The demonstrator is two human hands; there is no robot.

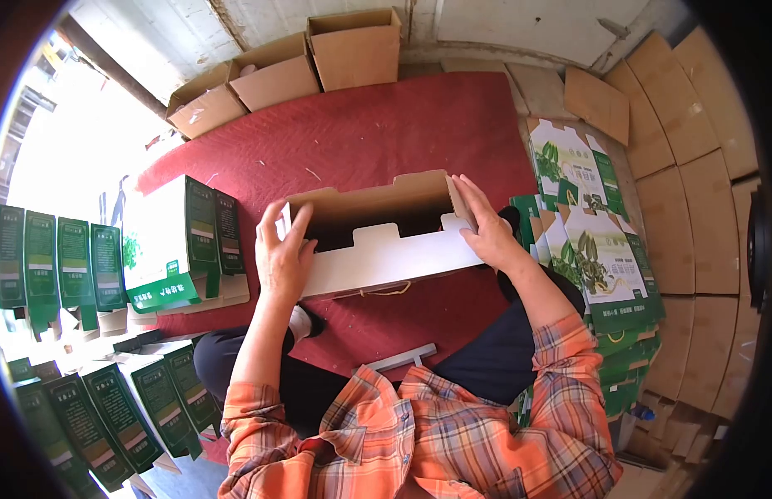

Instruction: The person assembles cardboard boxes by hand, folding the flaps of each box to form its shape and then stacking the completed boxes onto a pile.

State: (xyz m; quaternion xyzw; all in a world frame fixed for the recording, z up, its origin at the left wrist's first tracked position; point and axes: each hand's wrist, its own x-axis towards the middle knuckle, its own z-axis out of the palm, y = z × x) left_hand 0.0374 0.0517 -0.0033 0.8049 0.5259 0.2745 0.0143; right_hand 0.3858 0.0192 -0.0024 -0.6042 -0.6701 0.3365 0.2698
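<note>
In front of me stands a cardboard gift box (pixel 378 262) with its top open, white on the outer flap and brown inside. My left hand (pixel 284 254) grips its left end, thumb and fingers around the side flap. At the opposite end, my right hand (pixel 486 226) holds the right side flap, fingers along the outside and thumb near the white flap. A yellowish cord (pixel 390 290) hangs at the near face of the box. The inside of the box is dark, so its bottom is hidden.
Printed green-and-white flat boxes (pixel 606 270) are stacked at my right. Standing green boxes (pixel 111 416) line my left, beside a larger one (pixel 165 241). Open brown cartons (pixel 354 54) stand along the back of the red mat (pixel 386 125). Brown cartons (pixel 673 241) form a wall at far right.
</note>
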